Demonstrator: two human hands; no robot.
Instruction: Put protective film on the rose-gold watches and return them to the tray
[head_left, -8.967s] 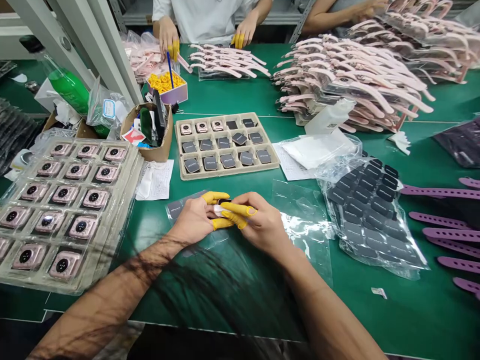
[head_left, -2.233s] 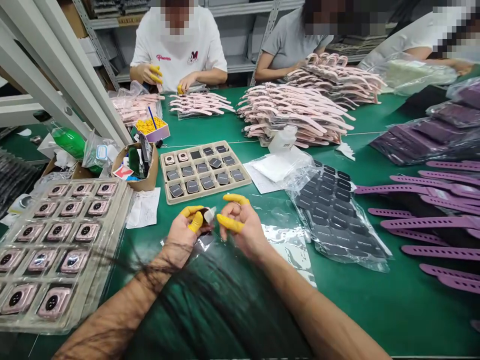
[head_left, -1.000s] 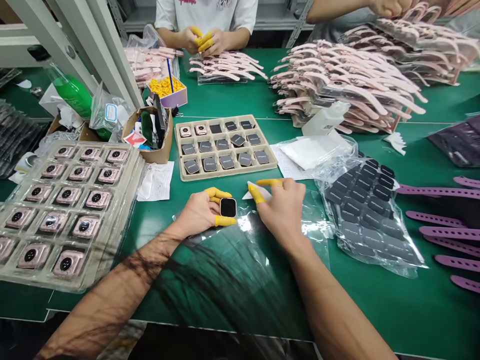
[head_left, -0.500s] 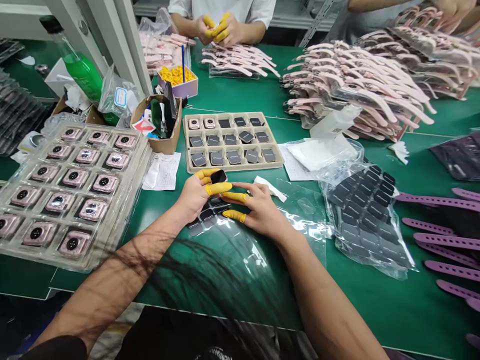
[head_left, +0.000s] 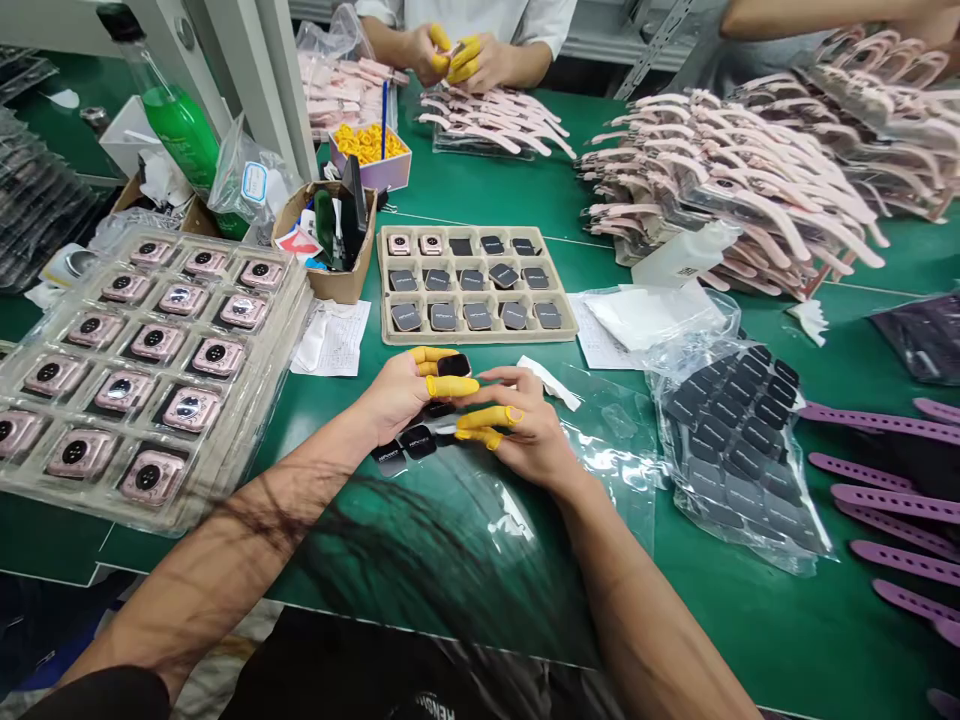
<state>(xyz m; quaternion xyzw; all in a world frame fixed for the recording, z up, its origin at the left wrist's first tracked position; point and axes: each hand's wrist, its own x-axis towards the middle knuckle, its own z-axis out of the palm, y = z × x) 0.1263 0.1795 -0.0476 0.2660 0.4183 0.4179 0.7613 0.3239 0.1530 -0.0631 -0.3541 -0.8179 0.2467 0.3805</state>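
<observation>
My left hand (head_left: 405, 395), with yellow finger cots on thumb and finger, is closed on a smartwatch body (head_left: 453, 366), its dark screen facing up. My right hand (head_left: 521, 425) is close on the right, also with two yellow-cotted digits. These digits come together at the edge of a dark square film (head_left: 444, 431), which is partly hidden. Another fingertip reaches towards the watch's lower right; whether it touches cannot be made out. More dark square films (head_left: 418, 442) with white lettering lie on the table below my left hand.
A compartment tray (head_left: 480, 338) ahead holds two pink watch bodies and several dark squares. Left are stacked trays of pink watches (head_left: 214, 355) and a small box (head_left: 341, 285). Right lie a plastic bag of dark squares (head_left: 739, 430) and purple straps (head_left: 892, 500). A co-worker's hands (head_left: 465, 60) work opposite.
The view has shifted slightly, so things sit a little further right. My right hand's cotted digits have drawn closer together at the dark film. My left hand still holds the watch.
</observation>
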